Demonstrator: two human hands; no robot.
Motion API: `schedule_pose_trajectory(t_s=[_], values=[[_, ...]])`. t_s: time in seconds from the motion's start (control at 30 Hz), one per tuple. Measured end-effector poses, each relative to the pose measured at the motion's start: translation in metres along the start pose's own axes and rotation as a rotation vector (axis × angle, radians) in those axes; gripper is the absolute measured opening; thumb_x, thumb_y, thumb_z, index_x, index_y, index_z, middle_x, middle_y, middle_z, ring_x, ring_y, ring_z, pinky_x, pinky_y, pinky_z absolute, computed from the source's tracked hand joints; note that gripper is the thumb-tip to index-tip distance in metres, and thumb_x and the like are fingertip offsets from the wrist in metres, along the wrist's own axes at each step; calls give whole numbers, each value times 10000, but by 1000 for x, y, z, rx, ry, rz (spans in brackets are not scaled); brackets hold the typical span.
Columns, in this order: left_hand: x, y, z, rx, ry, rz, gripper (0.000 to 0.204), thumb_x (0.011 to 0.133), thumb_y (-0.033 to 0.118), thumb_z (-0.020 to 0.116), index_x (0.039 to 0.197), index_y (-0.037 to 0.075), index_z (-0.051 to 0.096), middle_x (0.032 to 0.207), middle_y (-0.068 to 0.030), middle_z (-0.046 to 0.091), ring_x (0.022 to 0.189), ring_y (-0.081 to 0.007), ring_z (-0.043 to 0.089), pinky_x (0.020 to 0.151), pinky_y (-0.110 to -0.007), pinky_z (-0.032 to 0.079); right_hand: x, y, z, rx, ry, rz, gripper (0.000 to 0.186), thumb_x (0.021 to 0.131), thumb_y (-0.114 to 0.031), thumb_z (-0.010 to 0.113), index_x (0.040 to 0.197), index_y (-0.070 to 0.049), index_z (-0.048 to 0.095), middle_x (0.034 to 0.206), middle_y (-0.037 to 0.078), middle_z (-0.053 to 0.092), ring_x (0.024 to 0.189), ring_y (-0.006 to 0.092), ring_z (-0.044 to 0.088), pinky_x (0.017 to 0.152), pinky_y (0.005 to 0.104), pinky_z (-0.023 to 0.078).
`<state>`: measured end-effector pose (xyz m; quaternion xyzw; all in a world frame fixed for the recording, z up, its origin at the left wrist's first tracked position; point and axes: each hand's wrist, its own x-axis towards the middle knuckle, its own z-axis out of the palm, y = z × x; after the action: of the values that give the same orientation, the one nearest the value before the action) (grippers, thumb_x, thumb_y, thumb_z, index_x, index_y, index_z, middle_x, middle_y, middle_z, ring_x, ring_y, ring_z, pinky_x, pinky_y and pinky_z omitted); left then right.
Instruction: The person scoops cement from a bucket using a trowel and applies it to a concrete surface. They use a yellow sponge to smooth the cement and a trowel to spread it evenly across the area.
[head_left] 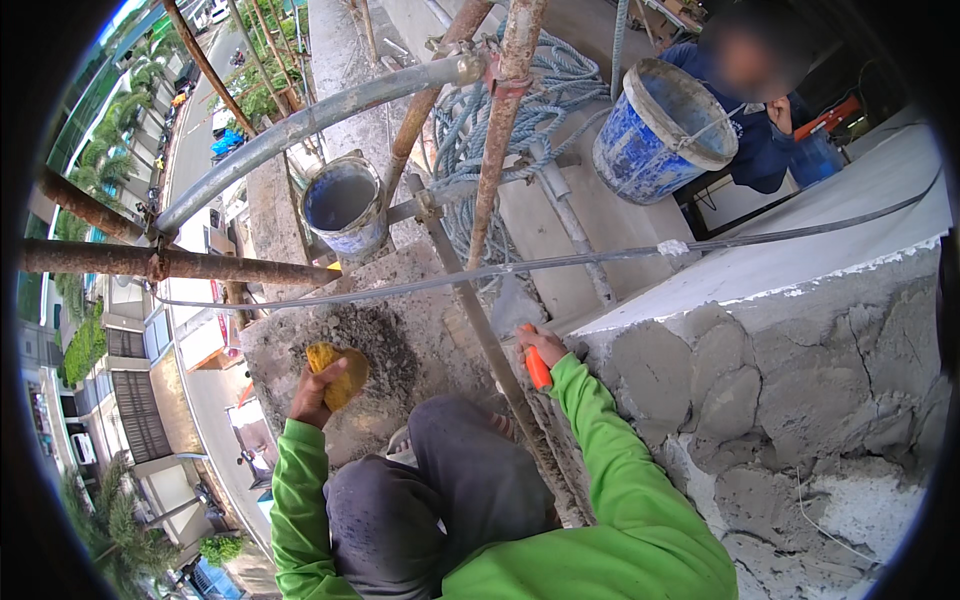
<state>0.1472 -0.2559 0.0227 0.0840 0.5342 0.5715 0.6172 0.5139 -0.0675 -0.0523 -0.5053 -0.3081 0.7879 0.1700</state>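
Note:
My left hand (314,397) is closed on the edge of a curved yellow scoop-like piece (345,374), whose exact kind I cannot make out. It is over a patch of dark, crumbly mortar (385,340) on the platform. In my right hand (543,347) is a trowel, gripped by its orange handle (537,368); the grey blade (514,308) points away from me. To the right of that hand stands a wall (760,400) with rough, cracked patches of grey mortar. My bent knees are between my two arms.
Rusty scaffold pipes (500,140) and a thin cable (420,285) cross ahead. A bucket (345,205) stands beyond the mortar, near coiled blue rope (530,90). Another blue bucket (665,130) is near a person (735,110) at far right. On the left, the platform drops to a street (205,130).

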Motion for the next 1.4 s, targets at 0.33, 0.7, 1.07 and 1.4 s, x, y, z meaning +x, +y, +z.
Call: schedule_pose_trajectory(t_s=[0.33, 0.7, 1.07, 1.4], values=[[0, -2, -2, 22, 4, 1, 442, 773, 180, 718, 1154, 94, 509, 1057, -99, 575, 876, -244, 623, 655, -387, 570, -2, 0, 3, -3, -1, 10, 282, 870, -273, 622, 1024, -66, 507, 720, 49, 537, 587, 138, 558, 496, 295, 495], [4, -5, 0, 18, -5, -26, 431, 802, 178, 697, 1171, 89, 493, 1062, -100, 570, 884, -251, 624, 650, -394, 565, 3, 4, -6, -9, 20, 29, 256, 861, -273, 635, 952, -61, 523, 712, 48, 543, 586, 139, 559, 494, 295, 494], [19, -6, -29, 589, -38, 75, 334, 724, 100, 743, 1007, 34, 579, 848, -48, 614, 760, -156, 606, 648, -303, 532, 4, -1, 1, 4, -1, 58, 228, 875, -253, 620, 986, -95, 497, 766, 39, 510, 593, 122, 497, 510, 294, 459], [71, 6, -6, 949, 295, 467, 210, 788, 114, 676, 955, 30, 581, 740, -56, 615, 637, -126, 598, 536, -288, 488, 1, -2, 2, -4, 13, 99, 266, 870, -259, 623, 1020, -89, 484, 758, 45, 505, 585, 135, 502, 503, 296, 445]])
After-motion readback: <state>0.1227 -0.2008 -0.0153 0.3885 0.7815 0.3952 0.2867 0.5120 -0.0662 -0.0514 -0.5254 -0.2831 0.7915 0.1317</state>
